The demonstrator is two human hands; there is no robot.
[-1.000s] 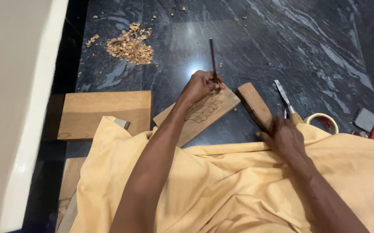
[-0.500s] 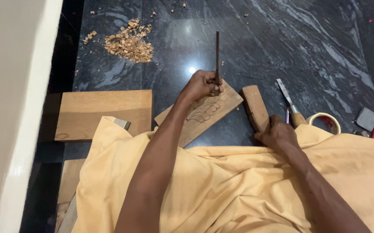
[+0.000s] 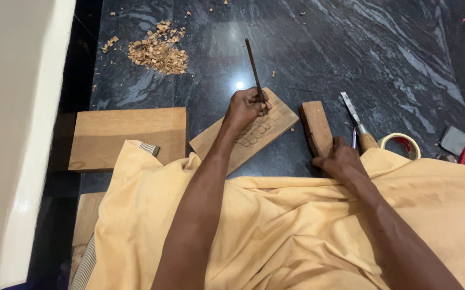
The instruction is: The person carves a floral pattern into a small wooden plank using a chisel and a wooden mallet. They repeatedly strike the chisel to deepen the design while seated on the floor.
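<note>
One row of curved outlines shows on the plank (image 3: 246, 134) under the left hand (image 3: 247, 105), whose fingers grip a thin chisel (image 3: 254, 63) upright on it, while the right hand (image 3: 341, 160) clasps the mallet (image 3: 315, 126) just beside; little looks cut yet.

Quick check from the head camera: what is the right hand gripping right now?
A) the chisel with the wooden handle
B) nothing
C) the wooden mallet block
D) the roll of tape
C: the right hand is closed around the near end of the wooden mallet block, while the chisel and roll of tape lie untouched beside it.
</note>
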